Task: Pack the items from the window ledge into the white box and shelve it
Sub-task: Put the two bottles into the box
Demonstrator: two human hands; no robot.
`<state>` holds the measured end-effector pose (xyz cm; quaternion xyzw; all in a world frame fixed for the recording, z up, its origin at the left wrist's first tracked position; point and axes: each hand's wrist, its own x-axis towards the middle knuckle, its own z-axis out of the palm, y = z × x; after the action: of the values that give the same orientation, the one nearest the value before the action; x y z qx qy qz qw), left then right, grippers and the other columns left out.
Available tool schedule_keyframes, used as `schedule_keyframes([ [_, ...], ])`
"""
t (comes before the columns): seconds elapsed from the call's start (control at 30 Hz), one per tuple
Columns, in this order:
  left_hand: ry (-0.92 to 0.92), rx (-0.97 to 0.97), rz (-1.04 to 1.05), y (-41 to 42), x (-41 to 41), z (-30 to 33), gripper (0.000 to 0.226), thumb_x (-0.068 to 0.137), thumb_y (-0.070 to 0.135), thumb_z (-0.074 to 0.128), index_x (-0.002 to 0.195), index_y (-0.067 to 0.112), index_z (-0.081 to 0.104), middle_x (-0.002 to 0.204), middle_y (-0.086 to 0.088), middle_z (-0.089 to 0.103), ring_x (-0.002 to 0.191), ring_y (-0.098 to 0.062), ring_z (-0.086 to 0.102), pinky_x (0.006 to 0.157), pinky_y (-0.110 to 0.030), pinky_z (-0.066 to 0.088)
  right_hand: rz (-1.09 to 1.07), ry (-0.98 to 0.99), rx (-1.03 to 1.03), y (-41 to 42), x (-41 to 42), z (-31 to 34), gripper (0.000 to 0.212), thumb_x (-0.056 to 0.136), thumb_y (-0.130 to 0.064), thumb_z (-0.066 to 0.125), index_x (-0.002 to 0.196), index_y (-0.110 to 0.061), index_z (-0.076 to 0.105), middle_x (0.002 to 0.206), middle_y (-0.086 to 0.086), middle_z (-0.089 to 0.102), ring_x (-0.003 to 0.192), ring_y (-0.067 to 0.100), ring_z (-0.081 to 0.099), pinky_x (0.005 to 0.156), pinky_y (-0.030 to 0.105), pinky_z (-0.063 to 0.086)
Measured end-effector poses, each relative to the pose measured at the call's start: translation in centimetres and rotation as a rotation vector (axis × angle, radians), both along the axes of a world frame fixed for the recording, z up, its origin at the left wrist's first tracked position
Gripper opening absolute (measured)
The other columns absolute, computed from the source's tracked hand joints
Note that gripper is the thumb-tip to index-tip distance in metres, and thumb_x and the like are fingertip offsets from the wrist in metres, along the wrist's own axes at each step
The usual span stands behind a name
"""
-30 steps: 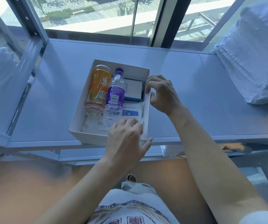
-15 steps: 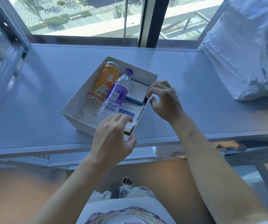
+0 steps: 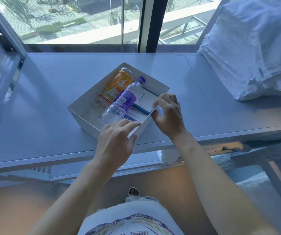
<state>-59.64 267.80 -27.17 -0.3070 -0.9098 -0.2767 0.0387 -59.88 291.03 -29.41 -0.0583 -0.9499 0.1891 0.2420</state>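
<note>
The white box (image 3: 81,114) sits turned at an angle on the window ledge (image 3: 51,92). Inside lie an orange drink bottle (image 3: 117,85), a clear water bottle with a purple label (image 3: 122,102), a white and blue carton marked ANKER (image 3: 144,99) and a flat white packet (image 3: 133,117). My left hand (image 3: 116,145) grips the box's near corner, fingers over the rim and thumb on the outer wall. My right hand (image 3: 168,114) pinches the right wall's rim.
A white bundle of fabric (image 3: 255,48) fills the ledge's right end. A grey metal shelf post (image 3: 5,36) rises at the left. The window glass stands behind the ledge. A metal frame (image 3: 271,167) stands below at the right.
The box has turned clockwise under both hands, its near right corner swinging toward me. My view shifted left and closer.
</note>
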Motion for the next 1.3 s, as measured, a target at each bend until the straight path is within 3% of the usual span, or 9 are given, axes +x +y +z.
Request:
schedule_keyframes([
  [0.37,-0.024,0.120,-0.017,-7.3,-0.4,-0.5,0.038,0.085,0.004,0.078,0.110,0.032,0.076,0.107,0.013,0.076,0.094,-0.014,0.067,0.086,-0.030,0.040,-0.143,0.058,0.073,-7.6,4.3,-1.8,0.010,0.088,-0.020,0.070,0.097,-0.015,0.067,0.108,0.000,0.064,0.118,0.026,0.051,0.093,0.040,0.041],
  [0.57,0.026,0.216,0.035,-10.4,-1.2,-1.1,0.043,0.078,-0.013,0.074,0.096,0.026,0.078,0.095,0.007,0.078,0.076,0.004,0.036,0.081,-0.023,0.031,-0.105,0.055,0.157,-11.1,6.1,-1.5,0.010,0.092,-0.016,0.065,0.100,-0.013,0.069,0.104,0.003,0.067,0.109,0.028,0.060,0.118,0.057,0.029],
  [0.67,0.015,0.220,0.047,-12.0,-1.6,-1.4,0.045,0.078,-0.015,0.073,0.095,0.026,0.078,0.091,0.005,0.078,0.072,-0.007,0.050,0.095,-0.033,0.041,-0.052,0.051,0.149,-12.3,6.9,-1.4,0.013,0.092,-0.011,0.067,0.105,-0.011,0.070,0.104,0.003,0.069,0.106,0.026,0.063,0.126,0.053,0.022],
  [0.8,0.015,0.203,0.062,-13.9,-2.4,-1.7,0.043,0.080,-0.014,0.070,0.097,0.025,0.078,0.091,0.004,0.078,0.073,-0.014,0.063,0.110,-0.041,0.039,0.052,0.045,0.121,-13.3,7.3,-1.4,0.019,0.093,-0.004,0.066,0.111,-0.009,0.070,0.102,0.005,0.069,0.101,0.027,0.062,0.118,0.044,0.039],
  [0.9,0.039,0.212,0.059,-14.3,-2.5,-1.6,0.043,0.081,-0.015,0.069,0.098,0.024,0.079,0.091,0.001,0.078,0.075,-0.004,0.044,0.092,-0.031,0.041,0.089,0.073,0.112,-13.4,7.2,-1.3,0.022,0.093,-0.004,0.067,0.114,-0.010,0.070,0.104,0.003,0.071,0.099,0.027,0.062,0.108,0.043,0.046],
  [1.03,0.043,0.201,0.087,-14.2,-2.3,-1.5,0.041,0.082,-0.014,0.070,0.099,0.022,0.081,0.097,0.001,0.079,0.081,-0.011,0.049,0.083,-0.029,0.041,0.142,0.080,0.140,-12.4,6.9,-0.9,0.022,0.092,-0.006,0.071,0.113,-0.012,0.071,0.104,0.002,0.072,0.098,0.027,0.063,0.095,0.037,0.048],
  [1.13,0.099,0.180,0.097,-13.9,-2.1,-1.7,0.028,0.083,-0.002,0.077,0.094,0.023,0.079,0.093,0.004,0.079,0.077,-0.012,0.052,0.083,-0.027,0.039,0.154,0.098,0.125,-10.5,6.8,-0.7,0.022,0.090,-0.011,0.077,0.112,-0.011,0.073,0.117,0.005,0.068,0.111,0.028,0.061,0.101,0.039,0.047],
  [1.2,0.165,0.131,0.104,-13.2,-1.9,-1.8,0.007,0.085,0.023,0.082,0.088,0.026,0.077,0.088,0.008,0.077,0.075,-0.016,0.061,0.086,-0.030,0.037,0.106,0.086,0.089,-8.7,6.9,-0.6,0.035,0.087,-0.022,0.082,0.119,-0.012,0.073,0.137,0.010,0.059,0.130,0.031,0.053,0.111,0.042,0.043],
  [1.3,0.200,0.060,0.199,-11.7,-1.6,-2.2,0.020,0.086,0.051,0.076,0.084,0.031,0.077,0.088,0.015,0.075,0.076,-0.016,0.065,0.094,-0.039,0.038,0.057,-0.058,-0.111,-6.1,7.5,-0.3,0.054,0.089,-0.040,0.081,0.136,-0.018,0.065,0.161,0.011,0.035,0.150,0.030,0.036,0.116,0.042,0.038],
])
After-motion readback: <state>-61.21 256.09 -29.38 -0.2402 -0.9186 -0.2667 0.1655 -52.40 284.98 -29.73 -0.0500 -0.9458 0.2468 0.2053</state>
